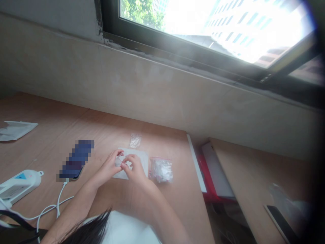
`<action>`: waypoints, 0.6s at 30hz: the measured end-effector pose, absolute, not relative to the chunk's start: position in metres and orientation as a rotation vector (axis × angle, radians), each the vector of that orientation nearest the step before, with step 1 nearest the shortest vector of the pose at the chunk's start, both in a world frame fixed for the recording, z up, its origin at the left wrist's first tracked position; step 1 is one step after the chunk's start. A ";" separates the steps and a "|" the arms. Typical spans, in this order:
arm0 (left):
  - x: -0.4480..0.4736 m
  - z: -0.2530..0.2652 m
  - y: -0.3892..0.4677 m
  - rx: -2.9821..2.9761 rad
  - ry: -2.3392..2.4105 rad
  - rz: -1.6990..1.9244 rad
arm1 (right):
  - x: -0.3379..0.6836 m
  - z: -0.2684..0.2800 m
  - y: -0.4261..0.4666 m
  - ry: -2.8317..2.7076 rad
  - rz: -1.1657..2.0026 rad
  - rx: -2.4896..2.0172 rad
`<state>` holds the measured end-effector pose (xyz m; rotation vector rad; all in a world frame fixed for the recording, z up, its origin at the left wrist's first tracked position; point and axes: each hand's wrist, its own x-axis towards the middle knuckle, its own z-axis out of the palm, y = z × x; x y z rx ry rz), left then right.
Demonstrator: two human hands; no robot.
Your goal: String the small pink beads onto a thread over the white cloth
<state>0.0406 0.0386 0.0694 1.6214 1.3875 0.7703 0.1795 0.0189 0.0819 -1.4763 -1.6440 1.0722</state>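
My left hand (111, 164) and my right hand (134, 166) are close together over a white sheet (144, 159) on the wooden table. Between them shows a thin, pale, string-like loop (121, 157), too fine to make out exactly. The left hand's thumb and fingers are curved around it. My right thumb and index finger pinch at its near side, by the left thumb. A small clear plastic bag (135, 140) lies just beyond the sheet. To the right of the sheet is a fuller zip bag (161, 169) with a red seal and whitish contents.
On the left, a phone (77, 159) is plugged into a white cable (60, 196), near a white power strip (22, 186). A white packet (17, 129) lies farther left. Past the table's right edge are a red folder (207, 179) and a second table (254, 169).
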 end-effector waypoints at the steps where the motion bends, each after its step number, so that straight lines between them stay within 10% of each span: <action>1: 0.040 0.072 0.038 1.609 1.377 0.777 | 0.181 0.083 0.019 -1.603 1.079 -1.473; 18: 0.028 0.109 0.029 1.627 1.266 0.647 | 0.204 0.076 0.010 -1.095 1.262 -1.469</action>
